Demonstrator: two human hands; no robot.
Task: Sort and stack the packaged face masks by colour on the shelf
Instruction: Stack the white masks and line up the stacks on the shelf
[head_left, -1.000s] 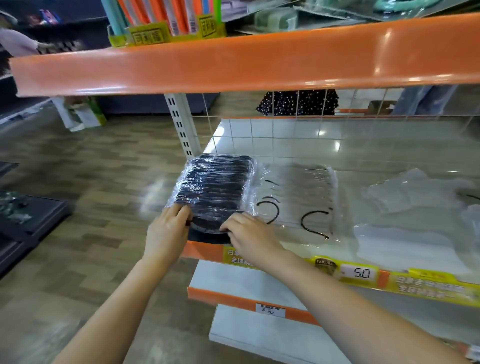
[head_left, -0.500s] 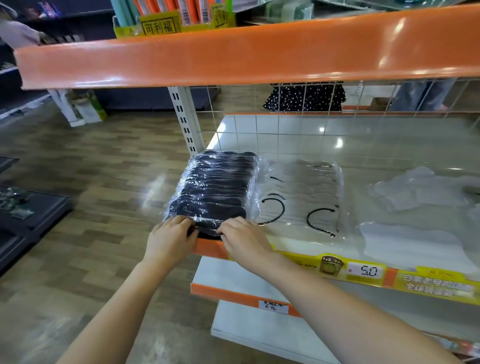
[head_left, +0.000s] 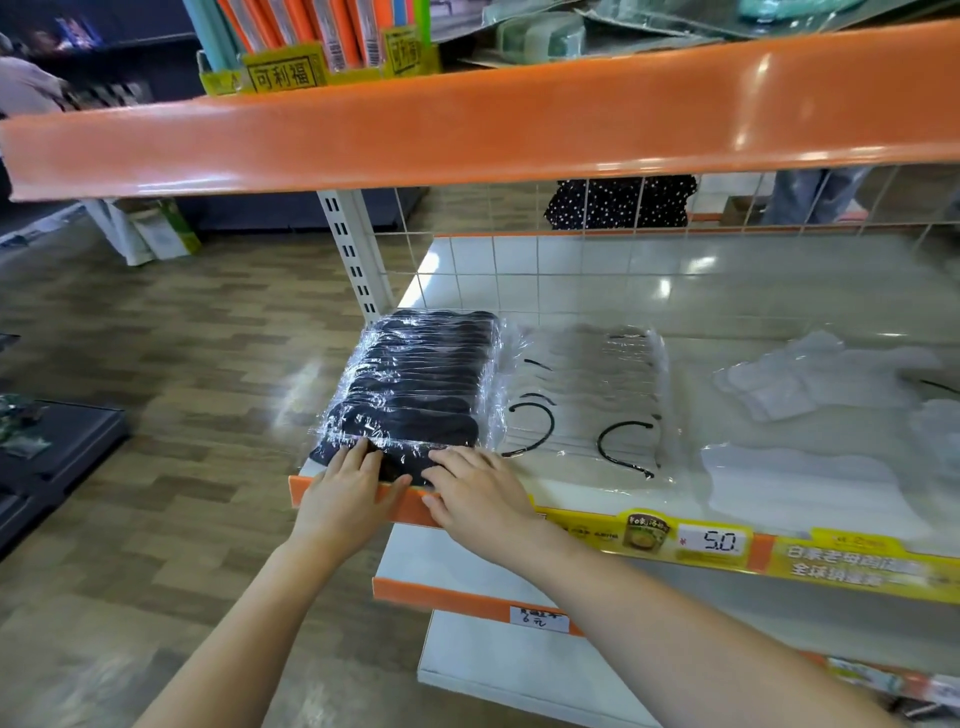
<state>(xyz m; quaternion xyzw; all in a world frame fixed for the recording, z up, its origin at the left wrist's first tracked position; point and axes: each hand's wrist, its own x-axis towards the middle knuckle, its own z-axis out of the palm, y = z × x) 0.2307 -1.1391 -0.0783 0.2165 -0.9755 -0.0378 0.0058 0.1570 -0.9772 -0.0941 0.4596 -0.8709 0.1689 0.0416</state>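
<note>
A stack of black face masks (head_left: 415, 384) in clear wrap lies at the left end of the white shelf (head_left: 597, 291). My left hand (head_left: 348, 488) and my right hand (head_left: 478, 488) rest side by side on the stack's near edge, at the shelf's orange lip. The fingers lie fairly straight and press on the wrap. Right beside the black stack lies a stack of pale masks with black ear loops (head_left: 587, 395), also wrapped. Loose white mask packs (head_left: 810, 384) are spread further right, with another white pack (head_left: 795, 488) near the front.
An orange shelf edge (head_left: 467, 124) hangs overhead, with boxed goods (head_left: 311, 47) on top. A wire grid (head_left: 519, 270) backs the shelf, and a perforated upright (head_left: 353, 249) stands at its left. Yellow price labels (head_left: 717, 540) line the front lip. A lower shelf (head_left: 467, 571) sits beneath. Wooden floor lies to the left.
My fingers have gone from curled round the black stack's near edge to lying flatter on it. The stack sits slightly further back from the shelf lip.
</note>
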